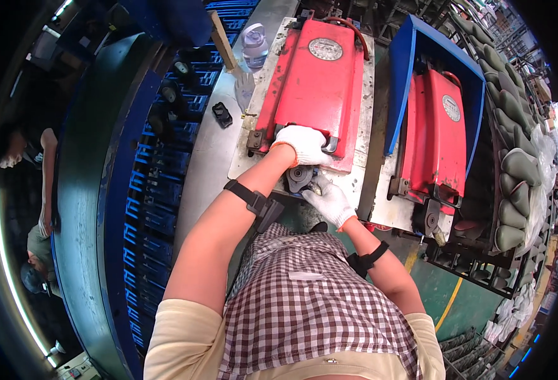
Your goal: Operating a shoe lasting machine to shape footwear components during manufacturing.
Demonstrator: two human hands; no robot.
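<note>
In front of me lies a long red machine cover (320, 82) with a round dial plate (325, 49), mounted on a worn pale base plate (362, 107). My left hand (301, 144), in a white knit glove, is closed over the metal handle (331, 145) at the cover's near end; its fingertips are hidden. Just below, a dark grey round latch piece (300, 175) sits at the machine's front. Beside that piece, my right hand (331, 201), gloved too, has its fingers curled round the end of a short lever (317, 184), mostly covered by the glove.
To the right stands a similar red machine (440, 126) under a blue hood (446, 41). Racks of grey moulded shoe parts (513, 164) line the far right. A clear bottle (254, 47) and a small black object (222, 114) rest on the metal bench (206, 149). A co-worker (38, 253) is far left.
</note>
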